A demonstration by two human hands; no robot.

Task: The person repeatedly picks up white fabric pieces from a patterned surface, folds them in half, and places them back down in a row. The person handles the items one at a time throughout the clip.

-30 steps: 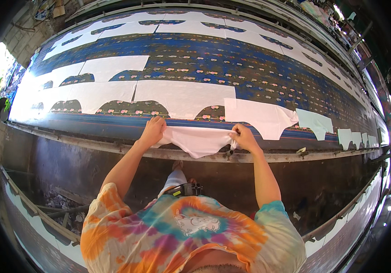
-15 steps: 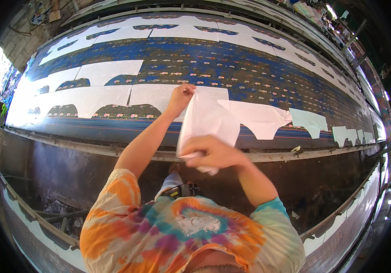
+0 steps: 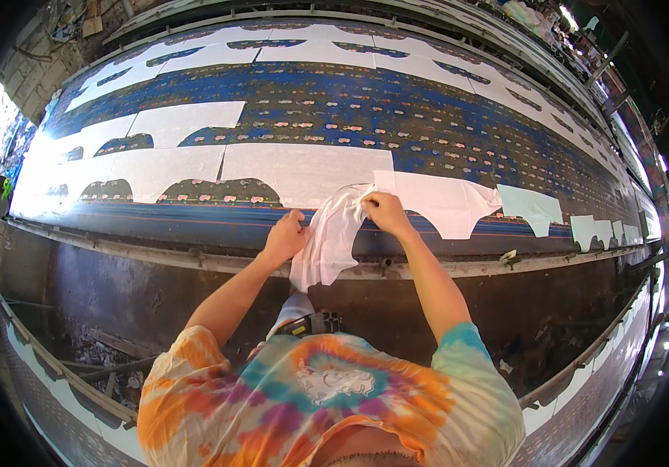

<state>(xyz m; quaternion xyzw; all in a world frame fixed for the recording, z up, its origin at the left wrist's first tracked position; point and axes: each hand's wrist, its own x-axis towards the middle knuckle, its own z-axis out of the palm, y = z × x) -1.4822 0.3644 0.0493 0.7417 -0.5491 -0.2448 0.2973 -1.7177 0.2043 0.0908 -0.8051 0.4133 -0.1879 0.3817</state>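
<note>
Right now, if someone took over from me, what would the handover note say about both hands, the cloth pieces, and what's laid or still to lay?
Left hand: closed on the lower left edge of the white cloth piece, near the table's front edge.
Right hand: pinching the same piece at its top, lifted and bunched, not flat.
Long blue printed table: rows of white cut pieces lie flat on it; another flat piece sits just right of the right hand.
Done: many pieces laid out.
Left: the held piece is not yet spread flat.

- Your one view sits on your head, looking down and forward over your chest.
- It faces the long table (image 3: pixel 428 124), close, its straight edges bowing toward the rim.
</note>
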